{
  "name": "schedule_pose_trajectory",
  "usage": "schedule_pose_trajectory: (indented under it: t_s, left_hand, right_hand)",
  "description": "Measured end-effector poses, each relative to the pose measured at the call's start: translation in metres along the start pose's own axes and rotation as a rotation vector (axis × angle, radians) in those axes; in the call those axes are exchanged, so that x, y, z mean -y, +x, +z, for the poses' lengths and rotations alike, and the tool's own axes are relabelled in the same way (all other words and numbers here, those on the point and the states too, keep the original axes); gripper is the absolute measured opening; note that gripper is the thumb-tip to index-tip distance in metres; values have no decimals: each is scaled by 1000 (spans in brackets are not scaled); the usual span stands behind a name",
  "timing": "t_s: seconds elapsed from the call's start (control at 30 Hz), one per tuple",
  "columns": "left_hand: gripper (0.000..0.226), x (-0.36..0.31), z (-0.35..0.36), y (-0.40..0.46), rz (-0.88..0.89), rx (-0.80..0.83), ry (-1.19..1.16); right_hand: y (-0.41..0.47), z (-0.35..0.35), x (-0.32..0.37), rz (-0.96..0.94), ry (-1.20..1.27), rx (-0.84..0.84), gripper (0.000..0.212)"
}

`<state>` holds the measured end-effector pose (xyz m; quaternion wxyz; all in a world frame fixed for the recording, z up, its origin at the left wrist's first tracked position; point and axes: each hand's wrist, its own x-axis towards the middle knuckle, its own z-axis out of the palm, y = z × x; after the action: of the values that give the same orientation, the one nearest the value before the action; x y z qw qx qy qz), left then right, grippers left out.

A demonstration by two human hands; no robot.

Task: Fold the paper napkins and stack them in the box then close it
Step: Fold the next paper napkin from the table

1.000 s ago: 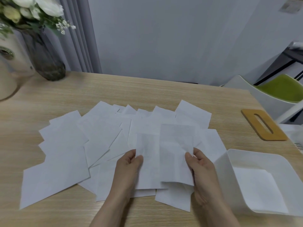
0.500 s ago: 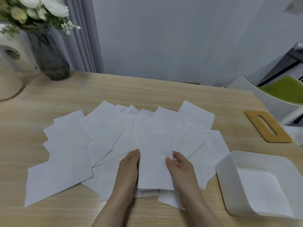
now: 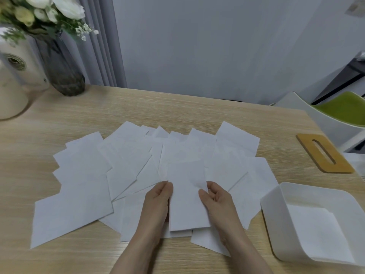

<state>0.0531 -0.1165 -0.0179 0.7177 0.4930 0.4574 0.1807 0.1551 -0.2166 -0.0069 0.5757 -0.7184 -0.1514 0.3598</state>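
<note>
Over the table [image 3: 197, 107], I am pinching a folded napkin [image 3: 187, 196] in both grips, left hand [image 3: 158, 202] and right hand [image 3: 219, 202], box [image 3: 276, 214] just right.

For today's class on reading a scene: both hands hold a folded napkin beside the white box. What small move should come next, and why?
Probably carry the folded napkin right and lay it in the box: it looks fully folded, and the open box already holds one.
</note>
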Motion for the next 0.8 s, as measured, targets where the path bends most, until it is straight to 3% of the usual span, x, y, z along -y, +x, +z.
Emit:
schedule_pose_trajectory:
  t_s: [0.17,0.33,0.53,0.6,0.73,0.8]
  left_hand:
    - [20,-2,0,-2,33,47,6]
    - [24,-6,0,-4,56,25,-6]
    - [24,-12,-2,-5,50,-23,-120]
    - [24,-12,-4,-5,45,-51,-131]
    - [24,-14,-11,-3,44,-116,-134]
    - [24,-15,-14,-2,43,-140,-133]
  right_hand:
    - [0,0,0,-23,-22,-29,15]
    - [1,-6,0,-110,-88,-168,18]
    - [3,-15,-3,-130,-153,-197,22]
    - [6,-17,-3,-192,-276,-239,22]
    - [15,-22,-4,-410,-761,-267,28]
    - [23,-23,-5,-428,-968,-230,32]
